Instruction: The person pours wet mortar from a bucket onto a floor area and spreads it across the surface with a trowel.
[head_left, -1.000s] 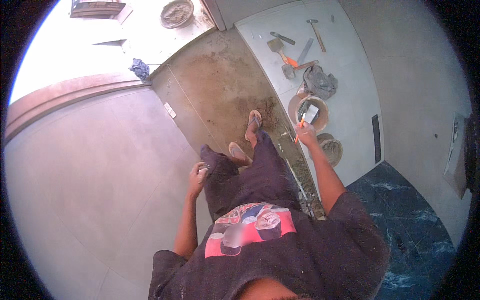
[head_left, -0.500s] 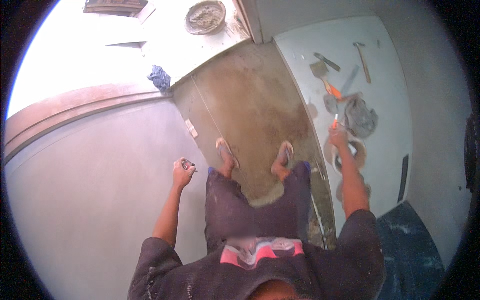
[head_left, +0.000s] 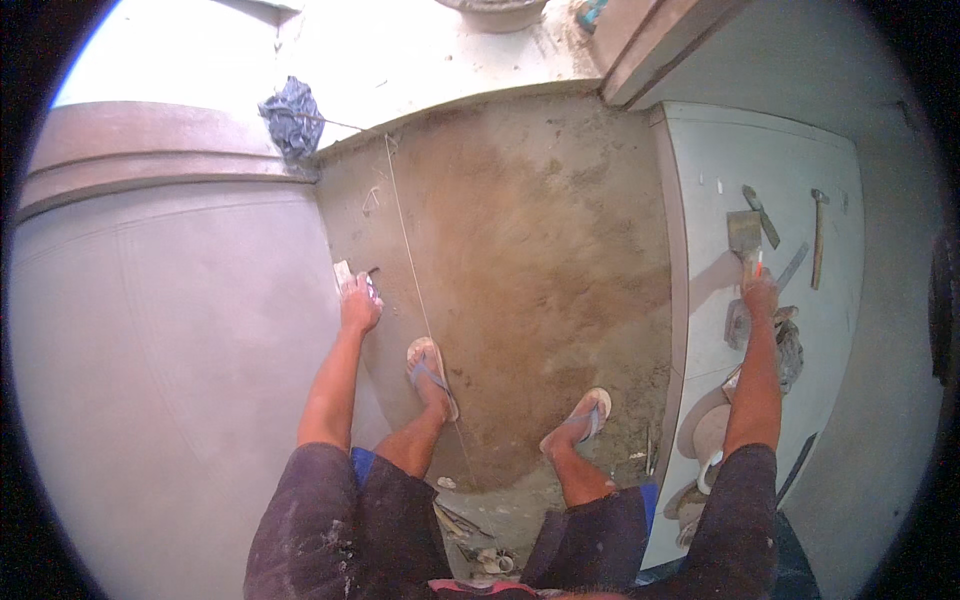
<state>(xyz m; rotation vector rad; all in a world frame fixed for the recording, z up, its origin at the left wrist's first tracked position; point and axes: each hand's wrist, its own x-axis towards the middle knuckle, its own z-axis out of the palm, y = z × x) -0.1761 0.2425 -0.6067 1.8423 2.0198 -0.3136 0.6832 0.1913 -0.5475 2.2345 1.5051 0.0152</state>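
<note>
Marker [head_left: 758, 266], orange and white, pokes out of the right hand [head_left: 760, 291] over the slab [head_left: 720, 150] at right; the fingers close round it and hide its lower part. Just beyond lies the brush [head_left: 745, 232], its handle partly covered; whether the hand touches it cannot be told. The left hand [head_left: 358, 306] grips a dark thing [head_left: 373, 287], mostly hidden and hard to identify, beside a white piece [head_left: 343, 272]. Nearer, the right forearm [head_left: 753, 400] blocks part of the grey bag [head_left: 790, 362]. The far basin [head_left: 493, 14] is cut off at the top
</note>
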